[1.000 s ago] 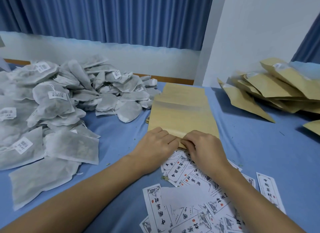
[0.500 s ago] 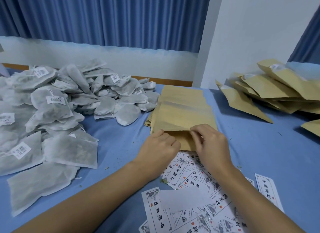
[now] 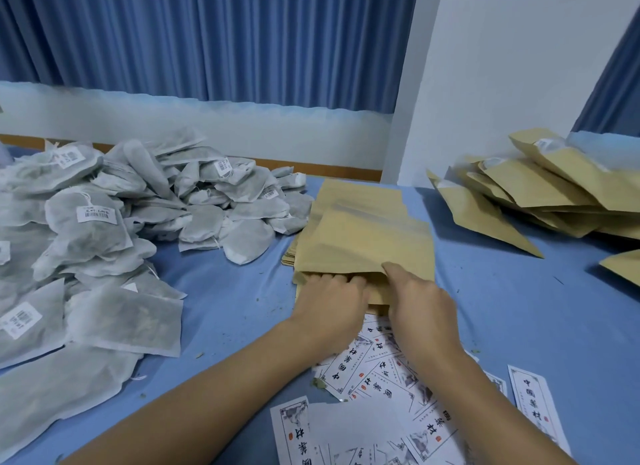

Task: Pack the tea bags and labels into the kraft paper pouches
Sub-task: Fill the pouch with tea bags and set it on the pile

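- Dozens of grey tea bags (image 3: 114,229) lie heaped on the left of the table (image 3: 225,291), which has a blue cloth over it; several carry small white barcode stickers; the heap reaches almost to the stack of pouches
- Left hand (image 3: 329,302) lies at the near, open end of the top pouch (image 3: 367,243); its fingertips are tucked under the raised front flap, so how far they curl cannot be told
- Stack of flat pouches (image 3: 360,194) sits in the middle of the table, just right of the tea bags; the top pouch lies a little askew on it, its mouth toward the person
- Right hand (image 3: 422,302) pinches the near edge of the top pouch between thumb and fingers, lifting the flap; it is just beside the left hand
- Printed white labels (image 3: 391,388) lie scattered on the cloth under both forearms, overlapping; one label (image 3: 536,409) lies apart to the right
- Pile of pouches (image 3: 540,194) lies jumbled at the far right, well apart from the middle stack
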`<state>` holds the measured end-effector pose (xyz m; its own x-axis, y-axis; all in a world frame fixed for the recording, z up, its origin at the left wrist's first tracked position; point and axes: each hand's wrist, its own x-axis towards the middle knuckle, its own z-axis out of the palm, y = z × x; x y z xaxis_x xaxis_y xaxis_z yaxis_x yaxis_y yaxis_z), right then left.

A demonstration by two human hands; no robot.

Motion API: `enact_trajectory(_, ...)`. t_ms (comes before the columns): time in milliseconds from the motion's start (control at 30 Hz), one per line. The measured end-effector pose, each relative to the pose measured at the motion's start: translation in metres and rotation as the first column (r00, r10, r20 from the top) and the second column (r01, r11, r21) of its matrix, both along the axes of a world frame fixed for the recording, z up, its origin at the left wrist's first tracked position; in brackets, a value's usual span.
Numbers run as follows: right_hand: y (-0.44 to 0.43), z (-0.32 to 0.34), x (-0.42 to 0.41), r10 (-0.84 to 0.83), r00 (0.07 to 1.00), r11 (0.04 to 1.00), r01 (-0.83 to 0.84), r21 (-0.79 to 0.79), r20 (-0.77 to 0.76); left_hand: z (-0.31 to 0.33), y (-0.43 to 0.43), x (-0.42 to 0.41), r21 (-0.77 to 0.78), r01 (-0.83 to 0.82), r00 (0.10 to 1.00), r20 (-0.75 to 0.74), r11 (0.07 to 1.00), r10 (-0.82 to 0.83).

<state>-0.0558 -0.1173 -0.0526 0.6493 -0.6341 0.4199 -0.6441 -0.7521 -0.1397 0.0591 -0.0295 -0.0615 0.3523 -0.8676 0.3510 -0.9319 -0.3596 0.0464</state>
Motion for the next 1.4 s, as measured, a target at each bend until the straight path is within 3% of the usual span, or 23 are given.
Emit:
enact_trajectory(100, 0.01, 0.0, 0.002, 0.166, 0.963, 0.981, -0.141, -0.13, 0.213, 0.019, -0.027, 0.012, 0.129, -0.012, 0.986, -0.163, 0.992, 0.033)
enact_trajectory(167, 0.013, -0.002, 0.001, 0.259, 0.857, 0.961, -0.184, -0.205, 0.446, 0.023, -0.049, 0.025, 0.19, 0.072, 0.899, -0.438, 0.979, 0.019)
enact_trajectory(233, 0.009, -0.006, -0.002, 0.284, 0.731, 0.957, -0.177, -0.229, 0.62, 0.02, -0.065, 0.03, -0.022, 0.084, 0.74, -0.668, 0.996, -0.077)
enact_trajectory(333, 0.004, -0.01, -0.004, 0.276, 0.687, 0.959, -0.248, -0.14, 0.672, 0.008, -0.069, 0.014, -0.216, 0.058, 0.633, -0.747, 0.975, -0.203)
enact_trajectory(467, 0.001, -0.012, -0.002, 0.239, 0.743, 0.916, -0.386, 0.11, 0.625, 0.002, -0.055, 0.013, -0.088, 0.176, 0.771, -0.607, 0.981, -0.193)
enact_trajectory(533, 0.003, -0.014, -0.001, 0.216, 0.74, 0.908, -0.392, 0.148, 0.637, 0.004, -0.046, 0.014, -0.067, 0.232, 0.795, -0.562, 0.97, -0.229)
enact_trajectory(600, 0.006, -0.015, 0.001, 0.172, 0.733, 0.919, -0.36, 0.161, 0.658, 0.002, -0.033, 0.012, -0.017, 0.202, 0.919, -0.341, 0.979, -0.196)
enact_trajectory(633, 0.006, -0.015, 0.002, 0.147, 0.726, 0.922, -0.346, 0.173, 0.672, -0.001, -0.024, 0.009, -0.068, 0.234, 0.922, -0.302, 0.97, -0.243)
enact_trajectory(733, 0.003, -0.016, 0.001, 0.11, 0.704, 0.93, -0.323, 0.177, 0.702, -0.008, 0.009, -0.003, -0.185, 0.405, 0.82, -0.36, 0.895, -0.446)
enact_trajectory(900, 0.002, -0.018, 0.002, 0.051, 0.684, 0.93, -0.298, 0.215, 0.728, -0.01, 0.037, -0.003, -0.124, 0.59, 0.753, -0.271, 0.798, -0.599)
enact_trajectory(967, 0.002, -0.018, 0.002, 0.054, 0.7, 0.931, -0.294, 0.217, 0.712, -0.007, 0.044, -0.004, -0.163, 0.585, 0.721, -0.344, 0.794, -0.602)
enact_trajectory(1033, 0.0, -0.018, 0.002, 0.059, 0.732, 0.943, -0.264, 0.203, 0.678, -0.006, 0.051, -0.002, -0.306, 0.502, 0.7, -0.405, 0.809, -0.588)
enact_trajectory(1100, -0.004, -0.02, 0.001, 0.045, 0.771, 0.952, -0.225, 0.205, 0.636, -0.006, 0.056, -0.001, -0.42, 0.474, 0.734, -0.298, 0.774, -0.611)
enact_trajectory(1167, -0.007, -0.021, 0.001, 0.023, 0.793, 0.953, -0.202, 0.227, 0.609, -0.006, 0.058, -0.005, -0.363, 0.529, 0.723, -0.281, 0.767, -0.631)
enact_trajectory(1233, -0.007, -0.021, 0.002, 0.019, 0.807, 0.951, -0.196, 0.238, 0.591, -0.005, 0.057, -0.014, -0.179, 0.586, 0.709, -0.358, 0.79, -0.607)
enact_trajectory(1400, 0.003, -0.019, 0.003, 0.072, 0.841, 0.948, -0.225, 0.226, 0.537, -0.001, 0.048, -0.024, -0.003, 0.493, 0.793, -0.41, 0.87, -0.451)
